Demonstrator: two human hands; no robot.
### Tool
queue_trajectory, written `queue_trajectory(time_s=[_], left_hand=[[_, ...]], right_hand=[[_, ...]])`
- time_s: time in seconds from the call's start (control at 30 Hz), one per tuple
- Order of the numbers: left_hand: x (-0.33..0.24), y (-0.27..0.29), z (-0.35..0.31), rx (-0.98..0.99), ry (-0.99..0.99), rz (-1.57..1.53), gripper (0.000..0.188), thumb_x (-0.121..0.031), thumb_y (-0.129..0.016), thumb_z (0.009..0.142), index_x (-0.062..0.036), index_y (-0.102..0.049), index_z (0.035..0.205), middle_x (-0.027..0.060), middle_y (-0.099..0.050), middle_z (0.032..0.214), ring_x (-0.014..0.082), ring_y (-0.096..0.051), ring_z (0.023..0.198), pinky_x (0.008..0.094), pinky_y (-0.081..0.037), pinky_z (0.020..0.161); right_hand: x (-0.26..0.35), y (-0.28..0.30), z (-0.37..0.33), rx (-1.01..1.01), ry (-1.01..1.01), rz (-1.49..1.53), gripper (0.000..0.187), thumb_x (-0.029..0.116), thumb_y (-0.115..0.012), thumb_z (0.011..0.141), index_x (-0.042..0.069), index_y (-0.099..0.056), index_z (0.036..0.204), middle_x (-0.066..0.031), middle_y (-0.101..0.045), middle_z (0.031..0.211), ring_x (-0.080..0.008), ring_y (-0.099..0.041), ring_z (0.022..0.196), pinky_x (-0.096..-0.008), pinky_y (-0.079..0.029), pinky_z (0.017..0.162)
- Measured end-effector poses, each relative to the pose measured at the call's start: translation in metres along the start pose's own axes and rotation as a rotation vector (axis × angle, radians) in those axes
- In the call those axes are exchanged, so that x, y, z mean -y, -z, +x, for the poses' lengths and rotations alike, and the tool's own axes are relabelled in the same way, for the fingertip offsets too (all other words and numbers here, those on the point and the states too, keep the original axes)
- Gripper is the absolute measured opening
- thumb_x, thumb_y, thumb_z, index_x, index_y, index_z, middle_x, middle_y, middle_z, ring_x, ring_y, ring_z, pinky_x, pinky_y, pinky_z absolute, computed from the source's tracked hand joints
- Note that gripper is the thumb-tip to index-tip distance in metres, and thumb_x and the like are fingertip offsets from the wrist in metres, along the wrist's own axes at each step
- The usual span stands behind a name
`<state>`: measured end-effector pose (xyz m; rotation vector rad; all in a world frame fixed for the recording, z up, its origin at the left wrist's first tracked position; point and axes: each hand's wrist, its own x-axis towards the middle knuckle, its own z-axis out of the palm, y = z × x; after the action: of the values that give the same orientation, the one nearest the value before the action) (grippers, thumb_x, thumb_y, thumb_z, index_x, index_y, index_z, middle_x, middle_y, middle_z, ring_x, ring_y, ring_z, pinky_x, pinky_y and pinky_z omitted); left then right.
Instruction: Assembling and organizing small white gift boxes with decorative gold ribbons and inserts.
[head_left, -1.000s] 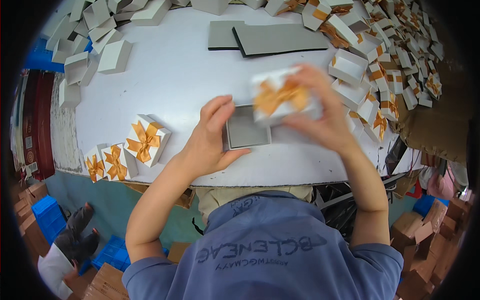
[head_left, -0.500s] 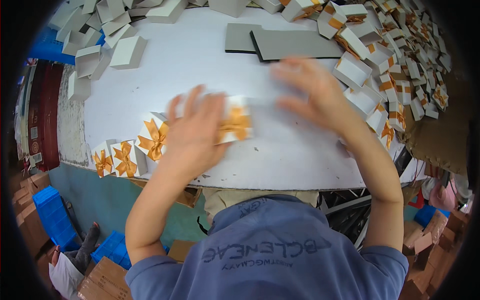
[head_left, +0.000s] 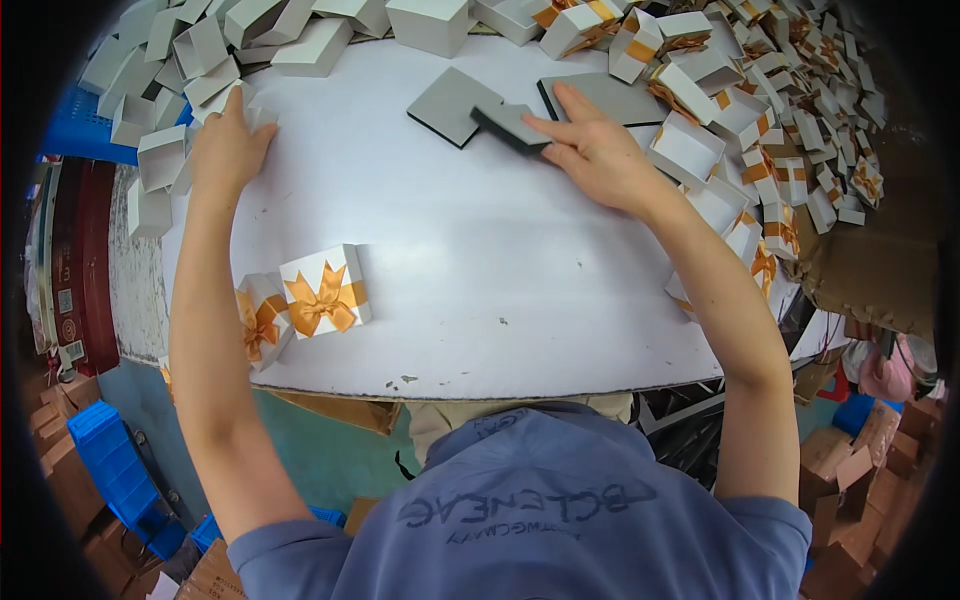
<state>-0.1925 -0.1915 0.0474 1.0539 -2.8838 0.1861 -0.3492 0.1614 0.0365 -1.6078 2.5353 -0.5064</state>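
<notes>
At the far left of the table, my left hand (head_left: 224, 150) is closed around a small white box (head_left: 258, 112), thumb on one side and fingers on the other; the hand hides part of it. With its fingertips my right hand (head_left: 604, 160) grips the right end of a small grey pad with black edges (head_left: 512, 128), which looks tilted. Two flat pads lie beside it: a square grey pad (head_left: 445, 105) to the left and a longer grey pad (head_left: 615, 98) under my right fingers. Nearer my left forearm stand white boxes with orange bows (head_left: 326, 292), one partly behind the arm.
Open white boxes (head_left: 430, 22) are heaped along the far edge and far left. A large pile of white boxes with orange ribbon (head_left: 780, 110) covers the right side. A blue crate (head_left: 95, 125) stands at the left, and cardboard cartons (head_left: 850, 480) lie below the table.
My left hand has left the bow boxes and reached to the white box at far left. The bow boxes sit farther left. My right hand now grips a small pad, and the flat pads have shifted.
</notes>
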Motion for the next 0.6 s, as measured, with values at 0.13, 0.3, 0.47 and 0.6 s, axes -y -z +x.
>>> queue_trajectory(time_s=[0.13,0.3,0.47,0.6], left_hand=[[-0.004,0.016,-0.026,0.012,-0.011,-0.039,0.074,-0.033,-0.072,0.067,-0.0096,-0.043,0.131,0.0233,-0.056,0.108,0.0351,-0.059,0.095,0.0389,-0.049,0.079],[-0.077,0.049,-0.112,-0.053,-0.418,-0.897,0.079,-0.011,-0.071,0.058,-0.0042,-0.037,0.128,0.0173,-0.042,0.11,0.03,-0.049,0.099,0.0351,-0.046,0.081],[-0.134,0.007,-0.192,0.135,-0.551,-0.954,0.093,-0.012,-0.075,0.056,-0.0007,-0.022,0.132,0.0177,-0.039,0.118,0.0348,-0.039,0.112,0.0397,-0.039,0.091],[-0.138,-0.002,-0.2,0.016,-0.726,-1.039,0.095,-0.021,-0.08,0.056,-0.0079,-0.029,0.135,0.0158,-0.035,0.131,0.0374,-0.03,0.121,0.0476,-0.033,0.094]], right_hand=[[-0.005,0.01,-0.012,-0.321,-0.187,0.517,0.033,0.01,-0.059,0.082,0.009,-0.061,0.115,-0.0186,-0.049,0.117,-0.0263,-0.055,0.102,-0.0298,-0.042,0.087],[0.04,0.026,-0.045,-0.732,-0.106,0.438,0.029,0.008,-0.058,0.08,0.008,-0.065,0.108,-0.0069,-0.057,0.089,-0.022,-0.055,0.084,-0.0287,-0.045,0.077],[0.062,0.004,-0.074,-0.236,0.439,0.041,0.037,0.001,-0.062,0.06,0.007,-0.066,0.096,-0.004,-0.052,0.081,-0.02,-0.05,0.071,-0.0304,-0.042,0.063],[0.071,0.012,-0.08,0.054,0.44,0.07,0.033,0.006,-0.064,0.063,0.008,-0.066,0.097,-0.0041,-0.057,0.089,-0.0209,-0.054,0.081,-0.0328,-0.044,0.068]])
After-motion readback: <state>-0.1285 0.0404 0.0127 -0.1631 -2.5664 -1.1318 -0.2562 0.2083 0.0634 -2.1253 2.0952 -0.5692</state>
